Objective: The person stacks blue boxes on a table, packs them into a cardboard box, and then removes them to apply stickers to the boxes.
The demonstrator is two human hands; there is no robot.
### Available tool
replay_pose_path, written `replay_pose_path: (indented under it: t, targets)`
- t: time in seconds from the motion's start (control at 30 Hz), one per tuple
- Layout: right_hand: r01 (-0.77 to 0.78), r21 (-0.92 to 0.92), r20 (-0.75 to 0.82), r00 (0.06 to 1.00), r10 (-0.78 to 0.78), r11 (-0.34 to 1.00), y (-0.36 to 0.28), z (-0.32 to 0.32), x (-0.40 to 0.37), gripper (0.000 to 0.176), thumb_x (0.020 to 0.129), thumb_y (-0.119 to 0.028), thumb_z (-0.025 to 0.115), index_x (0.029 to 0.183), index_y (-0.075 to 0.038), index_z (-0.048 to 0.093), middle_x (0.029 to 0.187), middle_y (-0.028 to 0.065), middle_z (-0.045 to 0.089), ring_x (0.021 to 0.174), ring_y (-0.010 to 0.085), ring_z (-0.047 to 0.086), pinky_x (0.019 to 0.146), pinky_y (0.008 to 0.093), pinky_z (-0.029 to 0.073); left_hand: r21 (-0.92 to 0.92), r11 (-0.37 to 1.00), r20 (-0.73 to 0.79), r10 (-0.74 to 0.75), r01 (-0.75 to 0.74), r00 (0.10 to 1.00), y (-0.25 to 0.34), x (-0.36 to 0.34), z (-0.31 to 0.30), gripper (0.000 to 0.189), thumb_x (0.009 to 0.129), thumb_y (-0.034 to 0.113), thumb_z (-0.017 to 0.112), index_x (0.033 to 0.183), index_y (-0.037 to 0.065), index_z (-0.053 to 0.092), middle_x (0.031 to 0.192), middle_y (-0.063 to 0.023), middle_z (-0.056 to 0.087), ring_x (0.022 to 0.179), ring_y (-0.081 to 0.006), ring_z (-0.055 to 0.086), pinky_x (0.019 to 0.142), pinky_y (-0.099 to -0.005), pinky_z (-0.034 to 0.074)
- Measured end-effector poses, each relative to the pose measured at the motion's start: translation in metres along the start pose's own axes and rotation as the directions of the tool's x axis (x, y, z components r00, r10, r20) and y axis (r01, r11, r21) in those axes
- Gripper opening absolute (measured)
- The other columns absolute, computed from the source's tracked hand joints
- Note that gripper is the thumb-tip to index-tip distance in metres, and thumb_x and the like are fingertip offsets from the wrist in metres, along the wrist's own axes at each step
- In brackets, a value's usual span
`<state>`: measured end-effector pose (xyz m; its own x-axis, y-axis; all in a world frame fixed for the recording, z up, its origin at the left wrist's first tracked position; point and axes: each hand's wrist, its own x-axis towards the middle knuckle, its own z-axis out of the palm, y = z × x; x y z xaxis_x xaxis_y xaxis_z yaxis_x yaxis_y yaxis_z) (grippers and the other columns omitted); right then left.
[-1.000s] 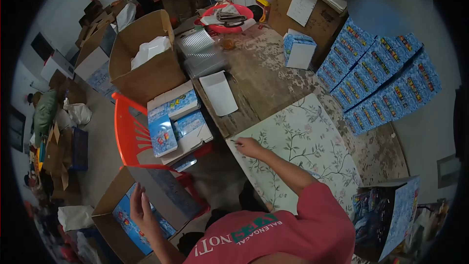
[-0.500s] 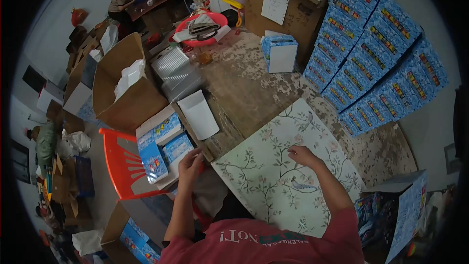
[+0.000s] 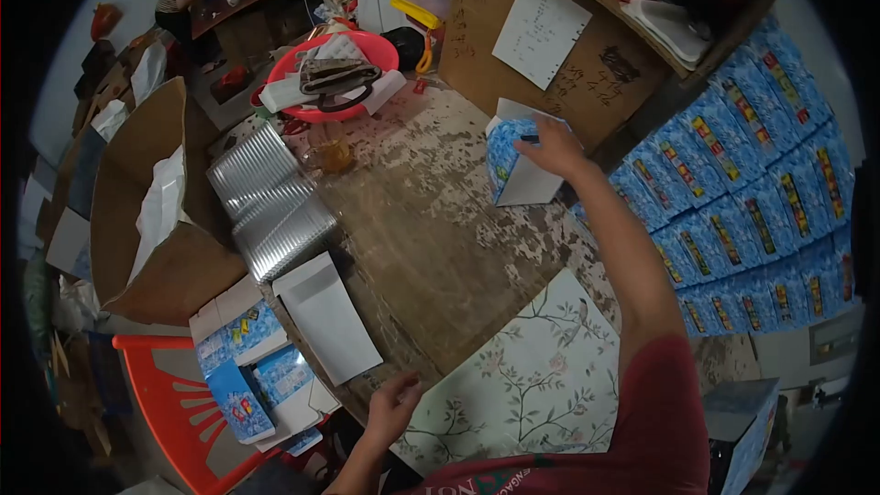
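Observation:
My right hand [image 3: 553,148] reaches to the far side of the table, its fingers curled over the top of a blue printed carton [image 3: 506,158] with a white face. The fingertips are partly hidden, but they seem to grip the carton's upper edge. Close to the near table edge is my left hand [image 3: 394,406], loosely bent with thumb and fingers apart and nothing in it. A floral mat [image 3: 522,376] lies between my arms. Just beyond my left hand rests a white open tray-like box [image 3: 328,316].
Clear ribbed plastic trays [image 3: 270,202] lie beside a large brown carton [image 3: 147,220] at left. A red basin [image 3: 371,50] stands at the back. Blue printed boxes [image 3: 733,192] are stacked at right. An orange chair [image 3: 170,403] holds more blue cartons [image 3: 240,403]. Another person [image 3: 179,0] works far off.
My right hand has gone from above the floral mat to the blue carton at the back. My left hand stays low near the table edge. The view has shifted forward and turned.

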<state>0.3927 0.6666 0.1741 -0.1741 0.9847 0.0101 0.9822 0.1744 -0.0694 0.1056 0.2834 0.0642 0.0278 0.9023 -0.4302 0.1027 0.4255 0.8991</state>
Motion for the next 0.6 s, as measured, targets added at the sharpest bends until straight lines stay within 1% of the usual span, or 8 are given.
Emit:
replay_pose_path:
  t: [0.03, 0.17, 0.33, 0.4, 0.43, 0.5, 0.53, 0.6]
  targets:
    - [0.009, 0.001, 0.009, 1.000, -0.009, 1.000, 0.001, 0.006, 0.024, 0.072, 0.082, -0.048, 0.055, 0.134, -0.004, 0.033, 0.134, 0.0174, 0.038, 0.124, 0.0341, 0.035, 0.098, 0.0454, 0.035, 0.129, 0.992, 0.015, -0.015, 0.013, 1.000, 0.016, 0.003, 0.000, 0.035, 0.084, 0.021, 0.060, 0.114, 0.003, 0.056, 0.101, -0.0138, 0.062, 0.093, -0.0211, 0.060, 0.075, -0.0310, 0.049]
    - [-0.122, 0.016, -0.052, 0.991, 0.123, 0.992, 0.013, 0.037, 0.087, 0.086, 0.077, -0.058, 0.053, 0.137, -0.003, 0.027, 0.137, 0.0178, 0.035, 0.125, 0.0350, 0.035, 0.102, 0.0455, 0.029, 0.160, 0.983, 0.048, 0.082, -0.089, 0.995, 0.022, 0.033, 0.000, 0.036, 0.084, 0.023, 0.061, 0.113, 0.003, 0.056, 0.100, -0.0142, 0.062, 0.088, -0.0212, 0.062, 0.071, -0.0299, 0.049]
    - [-0.246, 0.075, 0.021, 0.969, 0.245, 0.966, 0.046, 0.061, 0.097, 0.087, 0.074, -0.064, 0.051, 0.133, -0.002, 0.035, 0.133, 0.0184, 0.040, 0.122, 0.0356, 0.038, 0.102, 0.0449, 0.028, 0.218, 0.974, 0.068, -0.072, 0.056, 0.995, -0.002, 0.063, 0.009, 0.036, 0.083, 0.025, 0.061, 0.111, 0.003, 0.057, 0.100, -0.0164, 0.062, 0.083, -0.0251, 0.063, 0.069, -0.0312, 0.049]
    - [-0.108, -0.060, -0.115, 0.988, 0.101, 0.992, 0.052, 0.059, 0.075, 0.069, 0.076, -0.057, 0.055, 0.118, -0.002, 0.050, 0.116, 0.0177, 0.052, 0.109, 0.0350, 0.047, 0.092, 0.0452, 0.037, 0.247, 0.967, 0.106, -0.092, 0.063, 0.990, 0.003, 0.071, 0.017, 0.036, 0.083, 0.025, 0.061, 0.111, 0.003, 0.057, 0.100, -0.0163, 0.062, 0.082, -0.0256, 0.063, 0.070, -0.0318, 0.049]
    - [-0.124, -0.065, -0.100, 0.988, 0.118, 0.990, 0.055, 0.057, 0.058, 0.069, 0.076, -0.057, 0.055, 0.118, -0.002, 0.050, 0.116, 0.0177, 0.052, 0.109, 0.0350, 0.047, 0.092, 0.0452, 0.037, 0.271, 0.961, 0.122, -0.093, 0.057, 0.988, 0.007, 0.075, 0.021, 0.035, 0.083, 0.025, 0.061, 0.111, 0.004, 0.057, 0.100, -0.0162, 0.062, 0.081, -0.0261, 0.063, 0.070, -0.0324, 0.049]
    - [0.018, 0.109, -0.368, 0.929, 0.024, 0.994, 0.057, 0.055, 0.007, 0.048, 0.078, -0.045, 0.060, 0.102, -0.004, 0.057, 0.098, 0.0155, 0.055, 0.094, 0.0340, 0.051, 0.080, 0.0444, 0.040, 0.255, 0.967, 0.168, -0.022, -0.022, 0.986, 0.012, 0.081, 0.031, 0.036, 0.083, 0.025, 0.061, 0.111, 0.004, 0.057, 0.100, -0.0160, 0.062, 0.083, -0.0259, 0.063, 0.070, -0.0322, 0.049]
    - [0.066, 0.096, -0.483, 0.876, -0.011, 0.993, 0.053, 0.057, -0.022, 0.029, 0.076, -0.021, 0.066, 0.096, -0.004, 0.055, 0.093, 0.0164, 0.054, 0.087, 0.0357, 0.052, 0.074, 0.0439, 0.041, 0.230, 0.966, 0.195, 0.069, -0.114, 0.978, 0.015, 0.084, 0.036, 0.036, 0.083, 0.026, 0.061, 0.111, 0.004, 0.057, 0.100, -0.0159, 0.062, 0.084, -0.0256, 0.063, 0.071, -0.0320, 0.048]
    - [0.097, 0.099, -0.482, 0.875, -0.037, 0.990, 0.056, 0.069, -0.083, 0.037, 0.066, -0.012, 0.066, 0.101, -0.006, 0.056, 0.097, 0.0138, 0.053, 0.089, 0.0334, 0.050, 0.076, 0.0426, 0.040, 0.258, 0.962, 0.234, 0.024, -0.086, 0.972, 0.022, 0.091, 0.045, 0.037, 0.083, 0.026, 0.061, 0.113, 0.004, 0.056, 0.100, -0.0158, 0.062, 0.087, -0.0251, 0.063, 0.072, -0.0318, 0.048]
